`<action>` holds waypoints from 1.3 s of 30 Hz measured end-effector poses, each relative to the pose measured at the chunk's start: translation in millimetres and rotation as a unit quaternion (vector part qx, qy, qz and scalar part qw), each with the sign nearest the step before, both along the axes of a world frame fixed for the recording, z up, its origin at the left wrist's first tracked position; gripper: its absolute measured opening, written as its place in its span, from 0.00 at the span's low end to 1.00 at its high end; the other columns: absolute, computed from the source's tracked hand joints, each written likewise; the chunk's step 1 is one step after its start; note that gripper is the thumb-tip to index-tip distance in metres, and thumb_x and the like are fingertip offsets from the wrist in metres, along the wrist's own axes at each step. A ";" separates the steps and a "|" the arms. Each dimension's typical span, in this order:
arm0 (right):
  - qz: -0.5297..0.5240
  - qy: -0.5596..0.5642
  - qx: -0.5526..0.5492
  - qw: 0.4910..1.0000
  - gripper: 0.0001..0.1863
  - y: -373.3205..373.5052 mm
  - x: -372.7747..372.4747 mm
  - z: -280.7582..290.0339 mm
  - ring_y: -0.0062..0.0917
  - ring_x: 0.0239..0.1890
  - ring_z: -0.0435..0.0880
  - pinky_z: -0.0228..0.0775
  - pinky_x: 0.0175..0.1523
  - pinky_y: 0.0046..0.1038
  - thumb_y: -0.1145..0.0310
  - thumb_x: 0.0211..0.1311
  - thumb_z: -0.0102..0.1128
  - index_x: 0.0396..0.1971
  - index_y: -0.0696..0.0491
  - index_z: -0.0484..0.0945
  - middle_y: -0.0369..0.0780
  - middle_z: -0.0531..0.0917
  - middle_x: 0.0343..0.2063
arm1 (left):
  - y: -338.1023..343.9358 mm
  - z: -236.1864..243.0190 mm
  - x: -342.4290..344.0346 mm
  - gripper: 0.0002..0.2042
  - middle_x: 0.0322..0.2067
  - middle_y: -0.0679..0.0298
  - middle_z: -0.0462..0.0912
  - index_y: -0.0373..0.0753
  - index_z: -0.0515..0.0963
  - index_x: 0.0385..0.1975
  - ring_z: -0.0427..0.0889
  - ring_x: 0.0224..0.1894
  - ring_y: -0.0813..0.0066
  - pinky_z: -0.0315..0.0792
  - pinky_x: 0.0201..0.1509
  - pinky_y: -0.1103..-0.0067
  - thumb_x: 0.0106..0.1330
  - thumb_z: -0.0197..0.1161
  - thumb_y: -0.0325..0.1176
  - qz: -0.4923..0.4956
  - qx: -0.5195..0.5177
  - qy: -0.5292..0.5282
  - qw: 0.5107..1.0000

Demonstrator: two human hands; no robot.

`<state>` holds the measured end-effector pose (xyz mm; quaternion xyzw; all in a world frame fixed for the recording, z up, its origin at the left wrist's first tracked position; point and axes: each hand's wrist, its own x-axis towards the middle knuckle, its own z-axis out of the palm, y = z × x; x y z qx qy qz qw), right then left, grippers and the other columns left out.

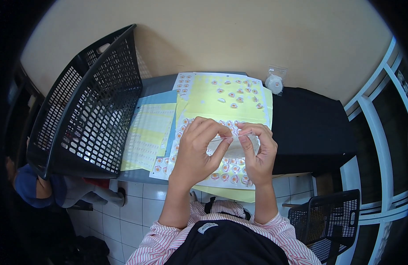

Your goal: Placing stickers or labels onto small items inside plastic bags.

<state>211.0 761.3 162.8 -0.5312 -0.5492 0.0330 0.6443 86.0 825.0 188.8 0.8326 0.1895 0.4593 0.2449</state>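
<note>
Above the table's front part, both hands pinch the top edge of a small clear plastic bag (237,151). My left hand (196,148) has thumb and forefinger closed on its left side, and my right hand (261,150) grips its right side the same way. The bag hangs between them; whether anything is inside, I cannot tell. Below lies a sheet of round stickers (226,177) with orange centres, partly covered by my hands. Behind it, a yellow backing sheet (199,95) carries scattered loose stickers (234,105).
More yellow sticker sheets (144,132) lie on the left. A big black perforated basket (98,88) stands beside them. At the back right is a clear bag with a white roll (274,84), near a black cloth (310,128). Another black basket (327,221) sits lower right. A person (34,185) is at far left.
</note>
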 end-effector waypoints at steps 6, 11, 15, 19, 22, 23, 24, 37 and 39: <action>0.030 0.044 0.004 0.999 0.03 18.4 -21.9 -4.9 0.24 0.35 0.76 0.52 0.49 0.27 0.71 0.49 0.56 0.25 0.53 0.74 0.37 0.79 0.27 | 10.6 10.4 -16.7 0.04 0.23 0.66 0.76 0.38 0.74 0.22 0.72 0.33 0.69 0.61 0.37 0.77 0.46 0.60 0.25 0.034 0.031 0.033 0.998; 0.042 0.076 0.006 0.996 0.04 31.0 -35.2 -5.6 0.26 0.34 0.75 0.56 0.47 0.27 0.72 0.49 0.56 0.25 0.55 0.74 0.38 0.78 0.27 | 26.3 7.5 -31.6 0.03 0.23 0.67 0.75 0.39 0.74 0.21 0.72 0.32 0.69 0.59 0.36 0.78 0.46 0.61 0.26 0.060 0.048 0.063 0.995; 0.008 0.110 0.024 0.994 0.04 37.8 -46.0 0.2 0.27 0.33 0.75 0.60 0.43 0.25 0.72 0.49 0.55 0.25 0.56 0.73 0.39 0.77 0.27 | 39.1 2.8 -36.8 0.03 0.23 0.71 0.74 0.42 0.73 0.21 0.71 0.31 0.75 0.57 0.34 0.79 0.48 0.59 0.28 0.055 0.079 0.046 0.994; -0.017 0.069 0.023 0.997 0.04 43.3 -45.8 -5.8 0.26 0.33 0.74 0.58 0.44 0.25 0.72 0.49 0.55 0.25 0.55 0.73 0.38 0.77 0.26 | 45.3 4.2 -39.0 0.03 0.23 0.71 0.74 0.42 0.73 0.22 0.71 0.32 0.75 0.56 0.35 0.80 0.48 0.59 0.28 0.041 0.075 0.062 0.994; -0.067 0.008 0.006 0.998 0.03 43.2 -47.8 -4.1 0.24 0.32 0.75 0.56 0.45 0.25 0.72 0.49 0.56 0.25 0.54 0.73 0.37 0.78 0.25 | 49.2 6.8 -38.3 0.03 0.23 0.71 0.75 0.42 0.73 0.22 0.71 0.32 0.76 0.56 0.36 0.80 0.48 0.60 0.28 0.020 0.072 0.059 0.995; -0.071 -0.004 0.006 0.997 0.03 44.5 -49.4 -3.8 0.24 0.31 0.75 0.55 0.46 0.24 0.72 0.49 0.56 0.24 0.54 0.73 0.36 0.78 0.25 | 50.5 6.6 -37.5 0.04 0.23 0.71 0.75 0.42 0.73 0.22 0.71 0.32 0.76 0.56 0.36 0.80 0.48 0.60 0.29 0.009 0.069 0.053 0.996; -0.075 -0.016 0.005 0.997 0.03 45.7 -50.3 -3.2 0.23 0.31 0.75 0.54 0.47 0.24 0.72 0.49 0.56 0.24 0.54 0.73 0.35 0.78 0.25 | 52.5 6.2 -37.1 0.04 0.23 0.71 0.75 0.42 0.73 0.22 0.71 0.32 0.76 0.56 0.36 0.80 0.48 0.60 0.29 0.002 0.068 0.053 0.996; -0.040 0.290 0.163 0.942 0.05 39.7 -6.3 6.2 0.15 0.19 0.69 0.60 0.26 0.14 0.71 0.58 0.49 0.29 0.57 0.68 0.38 0.74 0.18 | 71.9 -13.2 -25.1 0.36 0.48 0.56 0.66 0.40 0.58 0.52 0.66 0.49 0.63 0.58 0.51 0.72 0.40 0.68 0.37 -0.068 -0.058 -0.132 0.987; -0.040 0.314 0.177 0.932 0.05 44.8 -7.8 8.7 0.15 0.20 0.69 0.61 0.27 0.15 0.71 0.58 0.48 0.30 0.57 0.67 0.39 0.75 0.18 | 72.6 -27.9 -25.4 0.46 0.53 0.54 0.61 0.38 0.48 0.57 0.62 0.53 0.61 0.59 0.53 0.68 0.37 0.70 0.41 -0.217 -0.283 -0.097 0.929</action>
